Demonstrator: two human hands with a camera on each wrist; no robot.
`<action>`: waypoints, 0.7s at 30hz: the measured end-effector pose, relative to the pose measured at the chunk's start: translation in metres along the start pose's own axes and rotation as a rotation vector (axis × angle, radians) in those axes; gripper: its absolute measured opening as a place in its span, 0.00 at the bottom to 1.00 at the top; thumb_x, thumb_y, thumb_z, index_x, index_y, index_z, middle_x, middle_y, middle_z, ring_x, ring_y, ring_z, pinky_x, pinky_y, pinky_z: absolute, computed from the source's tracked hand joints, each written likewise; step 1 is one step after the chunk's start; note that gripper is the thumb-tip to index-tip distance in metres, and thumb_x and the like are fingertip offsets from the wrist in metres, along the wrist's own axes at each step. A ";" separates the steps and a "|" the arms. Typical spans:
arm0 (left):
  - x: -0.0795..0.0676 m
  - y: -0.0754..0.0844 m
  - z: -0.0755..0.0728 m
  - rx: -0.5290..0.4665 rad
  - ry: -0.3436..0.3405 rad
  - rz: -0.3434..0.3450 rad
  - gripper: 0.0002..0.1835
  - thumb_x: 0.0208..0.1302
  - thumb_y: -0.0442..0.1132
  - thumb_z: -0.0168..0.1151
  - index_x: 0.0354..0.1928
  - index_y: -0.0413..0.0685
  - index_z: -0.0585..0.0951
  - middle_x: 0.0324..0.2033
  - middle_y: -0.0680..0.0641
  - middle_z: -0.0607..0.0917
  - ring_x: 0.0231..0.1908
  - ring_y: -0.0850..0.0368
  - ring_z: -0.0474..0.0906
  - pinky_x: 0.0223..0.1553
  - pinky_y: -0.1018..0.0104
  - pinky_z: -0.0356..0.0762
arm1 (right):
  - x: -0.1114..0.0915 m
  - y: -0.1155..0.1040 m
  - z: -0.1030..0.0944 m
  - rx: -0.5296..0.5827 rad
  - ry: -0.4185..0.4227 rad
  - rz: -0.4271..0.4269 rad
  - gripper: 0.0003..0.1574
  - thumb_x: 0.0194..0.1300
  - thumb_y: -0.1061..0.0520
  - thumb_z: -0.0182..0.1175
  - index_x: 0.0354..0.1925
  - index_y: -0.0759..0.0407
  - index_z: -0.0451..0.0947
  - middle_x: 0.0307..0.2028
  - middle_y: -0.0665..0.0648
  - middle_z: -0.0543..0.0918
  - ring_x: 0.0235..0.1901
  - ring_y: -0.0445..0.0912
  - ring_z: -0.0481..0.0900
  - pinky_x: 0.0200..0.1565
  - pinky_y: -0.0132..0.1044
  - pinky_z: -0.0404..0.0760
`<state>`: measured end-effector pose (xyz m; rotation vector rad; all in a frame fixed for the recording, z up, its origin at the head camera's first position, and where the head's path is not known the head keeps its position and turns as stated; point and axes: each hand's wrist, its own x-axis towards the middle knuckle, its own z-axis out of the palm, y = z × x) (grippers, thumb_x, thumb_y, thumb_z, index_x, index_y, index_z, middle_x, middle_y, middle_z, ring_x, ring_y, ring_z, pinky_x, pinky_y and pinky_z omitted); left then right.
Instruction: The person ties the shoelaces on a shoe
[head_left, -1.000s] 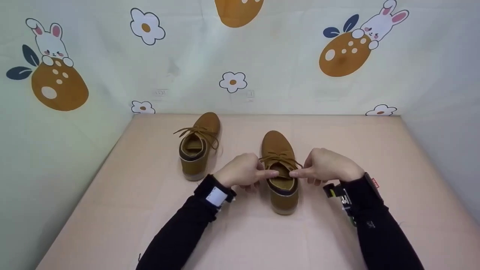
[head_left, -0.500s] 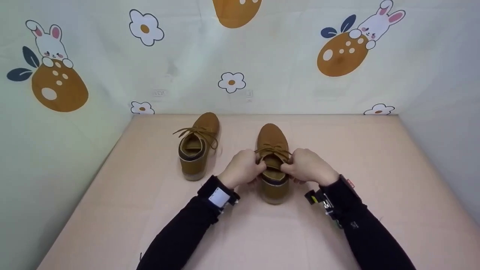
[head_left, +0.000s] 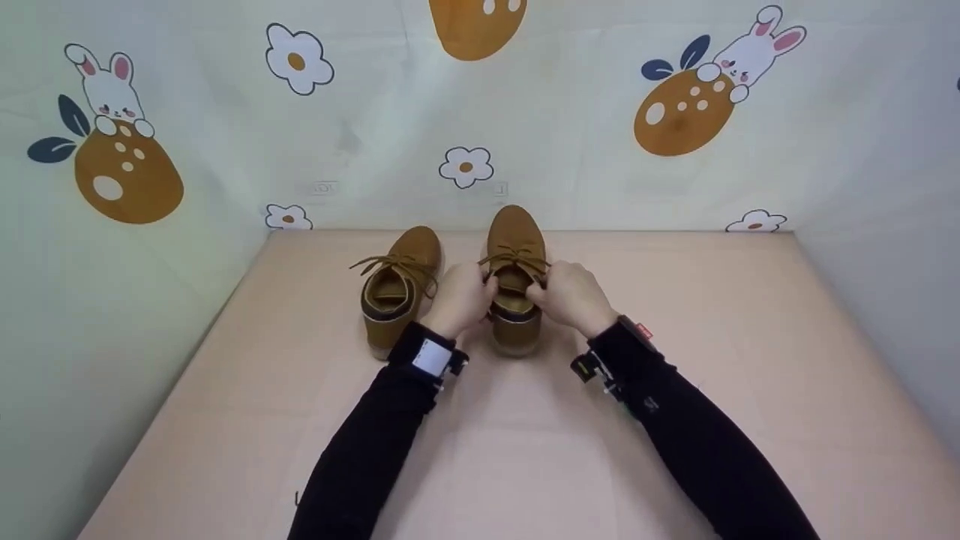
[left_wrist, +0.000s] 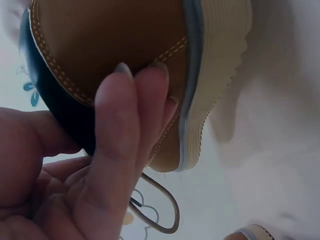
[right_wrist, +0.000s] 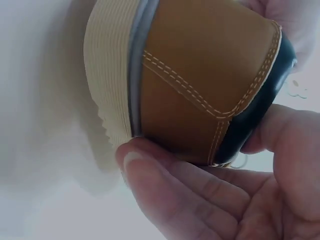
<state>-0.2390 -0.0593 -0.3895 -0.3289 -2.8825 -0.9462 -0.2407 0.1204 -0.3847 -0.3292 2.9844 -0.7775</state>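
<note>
Both hands grip a brown lace-up shoe [head_left: 515, 229], one on each side of its ankle opening, toe pointing away from me. My left hand [head_left: 461, 296] has its thumb at the dark padded collar and its fingers along the outer side, as the left wrist view shows. On the other side, my right hand [head_left: 574, 296] pinches the collar with the thumb inside and fingers against the side near the sole [right_wrist: 112, 65]. The laces are tied in a bow. A matching brown shoe [head_left: 388, 330] stands just left of my left hand, laces tied too.
The pale pink tabletop [head_left: 510, 450] lies under both shoes. A patterned cloth wall [head_left: 390, 135] rises at its back edge, close to the held shoe's toe, with side walls left and right.
The held shoe has moved away from me and to the left, coming beside the other shoe. Both hands travelled with it, their thumbs closing onto the collar.
</note>
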 end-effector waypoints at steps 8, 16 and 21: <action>0.019 -0.010 0.009 0.074 -0.026 -0.067 0.13 0.74 0.36 0.53 0.42 0.32 0.82 0.40 0.34 0.85 0.36 0.42 0.83 0.41 0.55 0.80 | 0.025 0.004 0.010 -0.034 -0.039 -0.002 0.17 0.64 0.50 0.57 0.22 0.58 0.73 0.16 0.54 0.80 0.13 0.44 0.75 0.17 0.34 0.67; 0.017 -0.010 0.011 0.106 -0.027 -0.069 0.18 0.76 0.44 0.53 0.36 0.37 0.83 0.36 0.37 0.85 0.36 0.43 0.83 0.41 0.53 0.80 | 0.022 0.020 0.010 0.002 -0.033 -0.029 0.28 0.71 0.42 0.54 0.25 0.62 0.79 0.18 0.55 0.80 0.15 0.46 0.76 0.22 0.38 0.72; 0.002 -0.014 -0.018 0.097 0.029 -0.093 0.27 0.72 0.59 0.54 0.28 0.43 0.85 0.25 0.46 0.84 0.28 0.48 0.81 0.33 0.54 0.78 | 0.007 0.058 -0.016 0.063 -0.014 -0.102 0.33 0.74 0.37 0.51 0.48 0.64 0.84 0.40 0.63 0.87 0.40 0.55 0.85 0.48 0.50 0.79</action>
